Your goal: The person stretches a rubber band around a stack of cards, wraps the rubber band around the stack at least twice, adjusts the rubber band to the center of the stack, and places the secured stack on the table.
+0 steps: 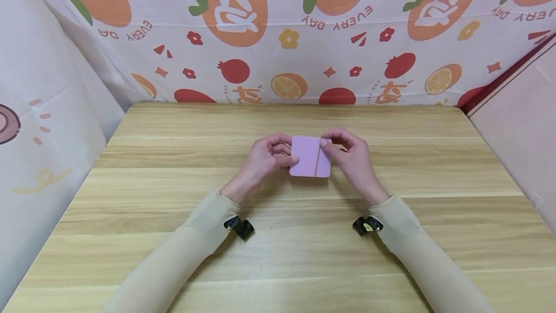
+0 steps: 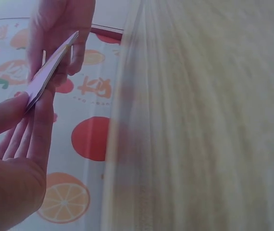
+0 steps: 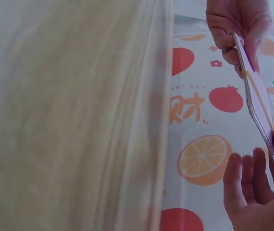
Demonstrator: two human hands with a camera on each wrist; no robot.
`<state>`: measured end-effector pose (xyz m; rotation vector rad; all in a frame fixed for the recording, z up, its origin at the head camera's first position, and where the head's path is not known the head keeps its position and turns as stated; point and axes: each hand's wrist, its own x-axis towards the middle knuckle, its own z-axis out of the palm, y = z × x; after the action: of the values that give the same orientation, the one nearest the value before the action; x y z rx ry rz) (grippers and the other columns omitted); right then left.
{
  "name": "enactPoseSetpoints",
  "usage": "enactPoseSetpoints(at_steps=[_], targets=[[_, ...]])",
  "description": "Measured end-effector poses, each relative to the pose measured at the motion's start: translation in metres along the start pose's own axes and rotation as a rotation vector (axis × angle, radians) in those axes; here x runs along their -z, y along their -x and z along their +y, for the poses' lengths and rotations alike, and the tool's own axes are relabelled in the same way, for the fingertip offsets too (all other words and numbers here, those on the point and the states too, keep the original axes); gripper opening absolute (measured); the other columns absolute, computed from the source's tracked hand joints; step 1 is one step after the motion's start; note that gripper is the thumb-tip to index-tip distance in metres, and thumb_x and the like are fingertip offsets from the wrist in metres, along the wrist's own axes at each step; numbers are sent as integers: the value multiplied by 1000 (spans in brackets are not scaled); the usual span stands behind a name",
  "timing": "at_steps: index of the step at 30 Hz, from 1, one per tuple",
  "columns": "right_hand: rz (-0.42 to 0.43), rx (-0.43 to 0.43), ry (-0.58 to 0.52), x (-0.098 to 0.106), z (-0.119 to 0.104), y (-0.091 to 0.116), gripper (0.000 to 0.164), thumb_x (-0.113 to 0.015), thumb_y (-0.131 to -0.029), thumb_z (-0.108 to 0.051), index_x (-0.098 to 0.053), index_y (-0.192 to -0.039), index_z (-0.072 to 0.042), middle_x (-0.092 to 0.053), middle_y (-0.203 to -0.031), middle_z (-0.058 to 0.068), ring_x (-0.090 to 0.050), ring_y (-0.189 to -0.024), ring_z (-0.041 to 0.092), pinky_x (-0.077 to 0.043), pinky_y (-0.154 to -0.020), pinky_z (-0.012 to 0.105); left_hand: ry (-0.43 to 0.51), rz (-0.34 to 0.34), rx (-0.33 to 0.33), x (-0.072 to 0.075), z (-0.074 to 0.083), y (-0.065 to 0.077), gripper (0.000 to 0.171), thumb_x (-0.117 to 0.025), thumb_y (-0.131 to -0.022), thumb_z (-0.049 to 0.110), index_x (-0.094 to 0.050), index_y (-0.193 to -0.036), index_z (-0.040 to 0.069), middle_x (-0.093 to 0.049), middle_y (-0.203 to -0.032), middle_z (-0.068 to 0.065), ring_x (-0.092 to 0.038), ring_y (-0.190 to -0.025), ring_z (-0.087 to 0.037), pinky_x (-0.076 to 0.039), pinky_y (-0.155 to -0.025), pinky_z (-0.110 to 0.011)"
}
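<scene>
A thin lilac square pad point(image 1: 305, 156) with rounded corners is held above the wooden table, between both hands. Around it runs a narrow tan band point(image 1: 318, 158), set toward the right side. My left hand point(image 1: 266, 156) pinches the pad's left edge, thumb on top and fingers beneath. With its thumb over the band near the upper right corner, my right hand point(image 1: 353, 156) pinches the other side. Seen edge-on in the right wrist view, the pad point(image 3: 253, 96) shows a few thin layers, and the left wrist view shows the pad point(image 2: 50, 72) tilted.
A wood-grain table point(image 1: 269, 264) lies under both arms. Behind it hangs a white cloth point(image 1: 260, 62) printed with fruit, and another pale cloth point(image 1: 48, 86) hangs at the left. Each wrist wears a strap with a small black camera point(image 1: 245, 229).
</scene>
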<state>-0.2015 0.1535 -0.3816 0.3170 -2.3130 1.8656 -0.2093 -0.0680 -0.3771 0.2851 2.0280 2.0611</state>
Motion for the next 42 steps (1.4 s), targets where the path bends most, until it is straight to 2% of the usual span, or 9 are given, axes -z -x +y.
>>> enactPoseSetpoints(at_steps=[5, 13, 19, 27, 31, 36, 42], targets=[[-29, -56, -30, 3, 2, -2, 25, -71, -93, -20, -70, -109, -1, -67, -106, 10, -57, -95, 21, -50, -74, 23, 5, -15, -3, -1, -2, 1, 31, -71, -81, -12, -60, -109, -4, -68, -79, -3, -64, -73, -12, -52, -64, -26], [-61, -154, -7, 4, 1, -4, 34, -72, -91, -30, -72, -110, -3, -71, -107, 6, -60, -96, 18, -51, -75, 25, 8, -44, -22, -4, -2, 3, 29, -70, -81, -13, -60, -107, -5, -67, -77, -2, -63, -71, -12, -53, -65, -25], [-51, -162, -31, 1, 2, -3, 33, -73, -91, -29, -73, -108, -1, -72, -103, 6, -61, -92, 17, -51, -70, 24, -13, -53, -21, -7, -3, 3, 28, -70, -81, -14, -60, -105, -5, -67, -77, -3, -63, -71, -12, -54, -65, -24], [-56, -166, -22, 0, 2, -3, 34, -73, -91, -30, -73, -109, -2, -71, -104, 6, -60, -94, 17, -50, -71, 24, -41, -56, -21, -6, -3, 3, 27, -70, -82, -12, -60, -105, -4, -68, -78, -5, -63, -72, -12, -54, -67, -25], [-86, -171, -15, -1, 2, -3, 37, -69, -94, -34, -71, -117, -5, -68, -109, 7, -57, -94, 18, -49, -71, 24, -26, -33, -3, -6, -3, 1, 28, -70, -82, -12, -60, -107, -4, -68, -78, -2, -64, -72, -12, -53, -66, -27], [-133, -192, -30, -2, 1, -2, 43, -61, -98, -34, -64, -128, -3, -63, -115, 13, -54, -98, 18, -49, -78, 24, 31, 34, 9, -4, -3, -2, 30, -70, -82, -12, -59, -109, -4, -66, -76, 0, -63, -69, -10, -54, -65, -29], [-164, -229, -91, -4, 2, 0, 42, -64, -96, -26, -61, -130, 0, -64, -120, 14, -59, -101, 19, -52, -84, 29, 119, 90, -7, 1, 3, -3, 31, -68, -82, -16, -57, -109, -6, -64, -75, -1, -61, -67, -9, -54, -65, -25]])
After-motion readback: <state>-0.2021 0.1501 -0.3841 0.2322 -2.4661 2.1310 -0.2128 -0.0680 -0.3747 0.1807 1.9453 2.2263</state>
